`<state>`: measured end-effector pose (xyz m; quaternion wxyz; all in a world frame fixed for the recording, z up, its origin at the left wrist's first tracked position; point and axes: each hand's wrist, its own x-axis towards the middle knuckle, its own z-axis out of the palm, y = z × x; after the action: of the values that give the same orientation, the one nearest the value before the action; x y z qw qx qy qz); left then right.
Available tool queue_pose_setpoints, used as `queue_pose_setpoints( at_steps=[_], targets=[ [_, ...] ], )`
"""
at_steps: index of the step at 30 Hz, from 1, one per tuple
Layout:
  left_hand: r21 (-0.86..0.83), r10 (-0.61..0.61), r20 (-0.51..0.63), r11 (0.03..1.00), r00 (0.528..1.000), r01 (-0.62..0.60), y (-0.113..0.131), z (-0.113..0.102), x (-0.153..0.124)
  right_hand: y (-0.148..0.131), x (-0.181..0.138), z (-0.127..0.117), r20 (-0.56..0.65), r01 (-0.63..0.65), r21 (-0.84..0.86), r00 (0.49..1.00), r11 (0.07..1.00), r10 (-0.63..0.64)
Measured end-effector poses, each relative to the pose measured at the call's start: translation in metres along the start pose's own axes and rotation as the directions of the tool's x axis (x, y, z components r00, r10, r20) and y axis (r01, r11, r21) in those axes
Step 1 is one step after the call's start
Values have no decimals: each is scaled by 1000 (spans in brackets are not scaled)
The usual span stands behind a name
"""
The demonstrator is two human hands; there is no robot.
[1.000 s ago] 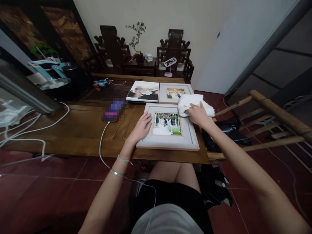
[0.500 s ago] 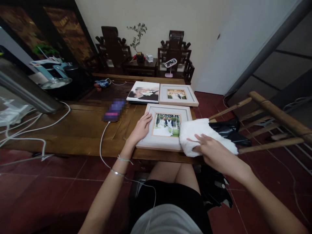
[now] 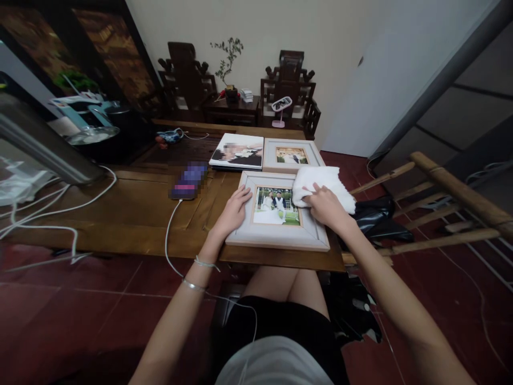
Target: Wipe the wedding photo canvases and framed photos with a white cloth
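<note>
A white picture frame [image 3: 276,235] with a wedding photo lies flat at the near edge of a low wooden table [image 3: 132,214]. My left hand [image 3: 233,210] rests on its left border, fingers stretched out flat. My right hand [image 3: 325,206] presses a white cloth [image 3: 326,179] onto the frame's upper right corner, fingers curled over the cloth. Behind it lie a second white frame [image 3: 292,156] and an unframed photo print [image 3: 237,151].
A phone [image 3: 187,182] with a white charging cable [image 3: 170,235] lies left of the frame. More white cables [image 3: 48,214] trail at the far left. A bamboo rack [image 3: 441,203] and a black bag [image 3: 379,222] stand to the right. Dark wooden chairs [image 3: 288,91] line the wall.
My right hand drew the cloth down the frame's right side to the near edge, then moved it back up to the upper right corner. My left hand stayed on the left border.
</note>
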<state>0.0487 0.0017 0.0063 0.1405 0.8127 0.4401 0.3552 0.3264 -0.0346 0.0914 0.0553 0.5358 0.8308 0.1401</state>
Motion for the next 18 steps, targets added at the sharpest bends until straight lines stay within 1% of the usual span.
queue_pose_setpoints(
  at_steps=[2, 5, 7, 9, 12, 13, 15, 18],
  targets=[
    [-5, -4, -10, 1000, 1000, 4, 0, 1, 0, -8, -8, -5, 21, 21, -20, 1000, 1000, -21],
    [-8, -3, -28, 1000, 1000, 3, 0, 3, 0, -24, -36, -19, 60, 60, -4, 996, 998, -60],
    [-4, 5, -34, 1000, 999, -5, -1, 4, 0, -32, -61, -32, 95, 88, 54, 991, 995, -93],
    [10, 13, -29, 1000, 1000, -13, -1, 5, 0, -36, -87, -45, 146, 87, 137, 984, 987, -107],
    [50, 18, 5, 999, 1000, -18, 2, 3, 0, -35, -111, -61, 153, 115, 265, 975, 957, -160],
    [66, 18, 22, 998, 1000, -19, 4, 3, -1, -33, -112, -65, 147, 114, 286, 976, 951, -161],
    [86, 19, 55, 996, 998, -23, 7, 1, -1, -30, -104, -67, 116, 76, 269, 987, 960, -111],
    [79, 21, 83, 997, 996, -27, 9, -2, -1, -24, -66, -58, -16, 25, 150, 1000, 988, -23]
  ],
)
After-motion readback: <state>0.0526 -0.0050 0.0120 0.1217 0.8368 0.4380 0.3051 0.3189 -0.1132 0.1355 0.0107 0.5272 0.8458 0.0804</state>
